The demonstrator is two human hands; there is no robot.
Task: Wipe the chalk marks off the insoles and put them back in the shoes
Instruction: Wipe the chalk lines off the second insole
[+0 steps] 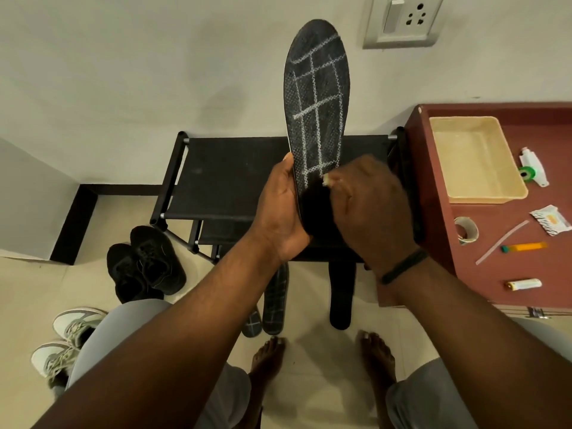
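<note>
Insole (pixel 317 97), black and crossed with a white chalk grid, stands nearly upright in the middle of the frame, toe end toward the top and heel end low between the hands. Its lowest part looks plain black, with the chalk lines starting just above the right hand's fingers. The left hand (pixel 283 209) grips the heel end from the left, palm cupped under the edge and thumb lying up along the insole's left rim. The right hand (pixel 368 209) comes in from the right with fingers curled, pinching a small pale wad (pixel 327 180) against the insole's face at the lower end of the chalk grid; what the wad is made of cannot be told. Both forearms reach up from the bottom of the frame, a dark band on the right wrist.

Below the hands, on the floor (pixel 312 397), lie two chalk-marked insoles (pixel 275 298) side by side and a plain black insole (pixel 341 295) to their right. A pair of black shoes (pixel 145 261) sits at centre left, a pair of white sneakers (pixel 62 342) at lower left. Behind the hands stands a black rack (pixel 223 174); a red-brown table (pixel 495 267) fills the right side.
</note>
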